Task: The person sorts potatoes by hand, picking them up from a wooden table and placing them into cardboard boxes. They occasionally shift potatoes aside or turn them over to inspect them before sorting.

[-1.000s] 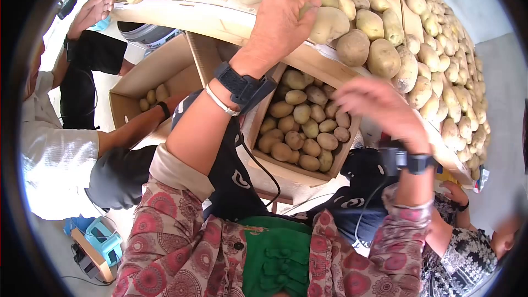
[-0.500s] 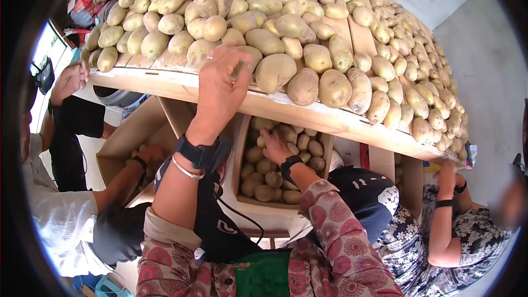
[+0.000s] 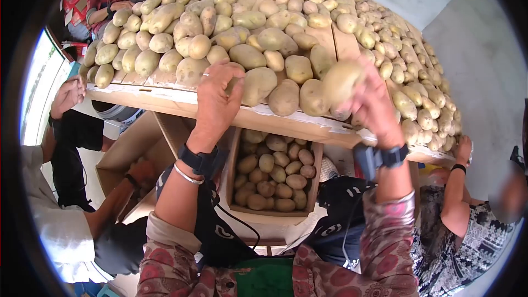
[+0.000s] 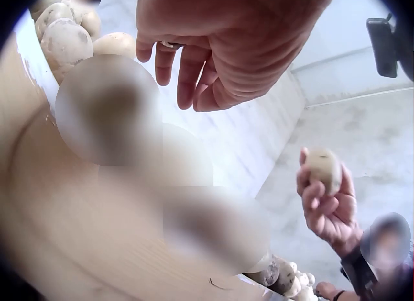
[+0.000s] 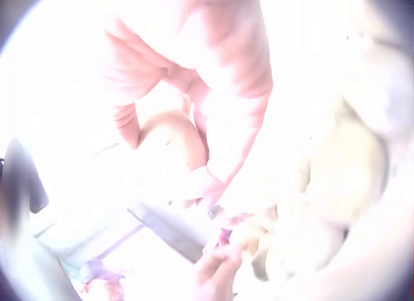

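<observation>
Potato (image 3: 341,81) held up in the right hand (image 3: 374,104), at about two o'clock from the middle of the head view, fingers curled round it and lifting it just above the front edge of the heap; the left-wrist view shows the same potato (image 4: 323,171) pinched between thumb and fingers at four o'clock, and the right-wrist view is washed out with glare, though a rounded potato (image 5: 169,149) sits inside the curled fingers there; nearest the camera, a patterned red sleeve (image 3: 385,253) and a green garment (image 3: 269,278) at six o'clock, with a white logo on dark cloth (image 3: 220,231) too small to read; a black wrist strap (image 3: 379,157) on the right arm and another beside a silver bangle (image 3: 184,175) on the left; below the board at six o'clock, a cardboard box (image 3: 231,159) holding small potatoes; the left hand (image 3: 217,99) at eleven o'clock, ring on one finger, fingers loosely bent and resting on the potatoes at the edge of the wooden table (image 3: 165,99), gripping none as far as the left-wrist view shows; farther off, from twelve to three o'clock, the heap of potatoes (image 3: 286,16); other people's arms at nine and four o'clock.
</observation>
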Demonstrator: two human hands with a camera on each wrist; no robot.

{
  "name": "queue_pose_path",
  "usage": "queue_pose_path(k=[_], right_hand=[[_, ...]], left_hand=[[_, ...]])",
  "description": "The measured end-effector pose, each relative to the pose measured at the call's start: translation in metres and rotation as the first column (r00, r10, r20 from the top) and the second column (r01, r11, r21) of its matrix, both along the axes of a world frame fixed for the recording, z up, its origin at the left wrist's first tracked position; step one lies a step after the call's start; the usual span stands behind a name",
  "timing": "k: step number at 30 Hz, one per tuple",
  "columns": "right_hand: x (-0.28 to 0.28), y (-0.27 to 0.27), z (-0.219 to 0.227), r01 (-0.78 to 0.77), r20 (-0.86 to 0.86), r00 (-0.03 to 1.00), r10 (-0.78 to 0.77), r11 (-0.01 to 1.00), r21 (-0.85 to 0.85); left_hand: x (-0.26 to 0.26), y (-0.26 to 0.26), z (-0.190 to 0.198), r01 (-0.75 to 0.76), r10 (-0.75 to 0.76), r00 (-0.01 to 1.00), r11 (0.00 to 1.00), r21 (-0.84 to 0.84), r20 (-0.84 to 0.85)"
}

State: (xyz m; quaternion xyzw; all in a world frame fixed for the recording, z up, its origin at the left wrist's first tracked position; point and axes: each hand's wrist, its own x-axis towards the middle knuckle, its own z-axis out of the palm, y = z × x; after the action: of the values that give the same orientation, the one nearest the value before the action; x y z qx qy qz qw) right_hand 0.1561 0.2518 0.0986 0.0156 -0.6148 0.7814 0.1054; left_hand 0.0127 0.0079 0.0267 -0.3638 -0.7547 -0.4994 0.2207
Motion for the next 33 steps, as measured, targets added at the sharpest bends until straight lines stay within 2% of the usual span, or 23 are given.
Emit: queue_pose_path(k=[1, 3, 4, 6, 7, 9, 10, 12, 13, 14, 16, 17, 18, 20, 21, 23, 24, 25, 26, 28, 30, 32, 33], right_hand=[[-0.011, 0.013, 0.019, 0.127, 0.012, 0.992, -0.129, 0.987, 0.099], [-0.043, 0.051, 0.023, 0.299, 0.003, 0.944, -0.329, 0.862, 0.408], [-0.058, 0.066, 0.019, 0.354, -0.040, 0.915, -0.402, 0.749, 0.561], [-0.087, 0.096, 0.010, 0.288, -0.083, 0.903, -0.422, 0.449, 0.846], [-0.100, 0.103, 0.007, 0.288, -0.084, 0.905, -0.417, 0.454, 0.844], [-0.122, 0.113, -0.002, 0.251, -0.118, 0.871, -0.478, 0.225, 0.942], [-0.131, 0.117, -0.008, 0.247, -0.114, 0.873, -0.473, 0.228, 0.942], [-0.146, 0.125, -0.028, 0.144, -0.163, 0.898, -0.408, -0.079, 0.986], [-0.150, 0.131, -0.038, -0.123, 0.142, 0.923, -0.357, 0.074, 0.990], [-0.157, 0.139, -0.041, -0.124, 0.144, 0.926, -0.348, 0.078, 0.989], [-0.157, 0.137, -0.027, -0.494, 0.519, 0.809, -0.277, 0.158, 0.855], [-0.154, 0.151, -0.044, -0.325, 0.415, 0.876, -0.247, 0.333, 0.885], [-0.149, 0.159, -0.042, -0.333, 0.420, 0.875, -0.241, 0.330, 0.883], [-0.140, 0.163, -0.034, -0.148, 0.186, 0.963, -0.196, 0.191, 0.970], [-0.140, 0.176, -0.032, -0.100, 0.159, 0.970, -0.186, 0.293, 0.951], [-0.131, 0.155, -0.023, -0.038, 0.177, 0.947, -0.269, 0.453, 0.891], [-0.122, 0.125, 0.001, 0.013, 0.195, 0.912, -0.362, 0.499, 0.866], [-0.118, 0.107, 0.005, 0.131, 0.116, 0.922, -0.369, 0.579, 0.804], [-0.111, 0.091, 0.008, 0.241, 0.041, 0.921, -0.387, 0.649, 0.722], [-0.077, 0.045, 0.026, 0.048, 0.116, 0.982, -0.150, 0.789, 0.613], [-0.039, -0.008, 0.024, -0.229, 0.279, 0.955, 0.098, 0.843, 0.488], [-0.020, -0.048, -0.005, -0.534, 0.503, 0.800, 0.328, 0.772, 0.345], [-0.016, -0.069, -0.030, -0.645, 0.610, 0.692, 0.387, 0.711, 0.281]], left_hand=[[0.000, 0.001, 0.000, -0.004, 0.003, 1.000, 1.000, -0.023, -0.013], [0.000, 0.003, 0.002, -0.008, 0.008, 1.000, 0.999, -0.036, -0.002], [0.000, 0.004, 0.002, -0.005, 0.006, 1.000, 0.999, -0.051, 0.015], [0.000, 0.005, 0.002, -0.002, 0.003, 1.000, 0.998, -0.060, 0.016], [-0.002, 0.005, 0.003, -0.004, 0.005, 1.000, 0.998, -0.068, 0.013], [-0.004, 0.003, 0.004, -0.009, 0.010, 1.000, 0.998, -0.068, 0.014], [-0.004, 0.005, 0.003, -0.004, 0.005, 1.000, 0.998, -0.059, 0.023], [-0.004, 0.007, 0.004, -0.002, 0.002, 1.000, 0.998, -0.056, -0.003], [-0.005, 0.005, 0.006, 0.001, -0.003, 0.999, 0.999, -0.053, -0.037], [-0.006, 0.004, 0.007, -0.008, 0.006, 0.999, 0.998, -0.057, -0.037], [-0.005, 0.005, 0.006, 0.007, -0.007, 1.000, 0.999, -0.040, 0.000], [-0.005, 0.005, 0.005, 0.004, -0.004, 1.000, 0.999, -0.038, 0.009], [-0.005, 0.004, 0.004, 0.004, -0.004, 1.000, 0.999, -0.051, -0.007], [-0.011, 0.000, 0.006, -0.015, 0.013, 1.000, 0.997, -0.074, -0.018], [-0.012, 0.001, 0.005, -0.009, 0.007, 1.000, 0.998, -0.065, -0.023], [-0.007, -0.001, -0.006, -0.019, 0.022, 0.999, 0.997, -0.081, 0.037], [-0.010, 0.000, -0.009, -0.023, 0.020, 0.999, 0.997, -0.073, -0.030], [-0.015, 0.000, -0.007, -0.027, 0.020, 0.993, 0.998, -0.059, -0.118], [-0.015, -0.003, -0.006, -0.042, 0.034, 0.994, 0.997, -0.070, -0.103], [-0.012, -0.003, -0.005, -0.024, 0.019, 0.996, 0.998, -0.057, -0.089], [-0.014, -0.001, -0.010, -0.029, 0.025, 0.996, 0.999, -0.037, -0.088], [-0.014, -0.003, -0.010, -0.035, 0.037, 0.991, 0.999, 0.015, -0.126], [-0.014, -0.005, -0.009, -0.040, 0.042, 0.991, 0.999, 0.014, -0.128]])
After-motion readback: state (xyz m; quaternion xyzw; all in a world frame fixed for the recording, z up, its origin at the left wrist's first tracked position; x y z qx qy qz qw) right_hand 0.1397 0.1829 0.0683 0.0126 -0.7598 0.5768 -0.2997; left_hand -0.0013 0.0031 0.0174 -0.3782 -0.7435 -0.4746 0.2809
